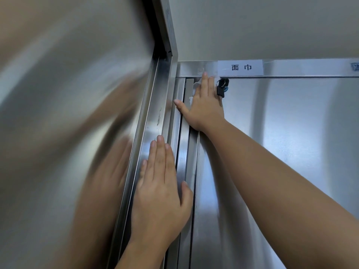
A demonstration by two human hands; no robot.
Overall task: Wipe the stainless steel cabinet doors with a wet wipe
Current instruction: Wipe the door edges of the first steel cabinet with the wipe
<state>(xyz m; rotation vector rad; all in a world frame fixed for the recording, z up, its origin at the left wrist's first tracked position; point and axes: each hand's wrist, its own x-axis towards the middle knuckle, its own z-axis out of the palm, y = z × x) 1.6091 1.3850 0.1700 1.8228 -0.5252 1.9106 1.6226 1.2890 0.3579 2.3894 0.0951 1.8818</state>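
Stainless cabinet doors (291, 152), narrow seam.
Right hand (204, 105), fingers straight, presses wet wipe (191, 99) into door's top-left corner beside keys (221, 90); left hand (161, 191) lies flat along the seam.

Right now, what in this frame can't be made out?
Head view, the only one:
The wet wipe is mostly hidden under the right hand; only white scraps show.
The second label is cut off by the right edge and unreadable.
The left steel panel is motion-blurred, so its cleanliness cannot be judged.
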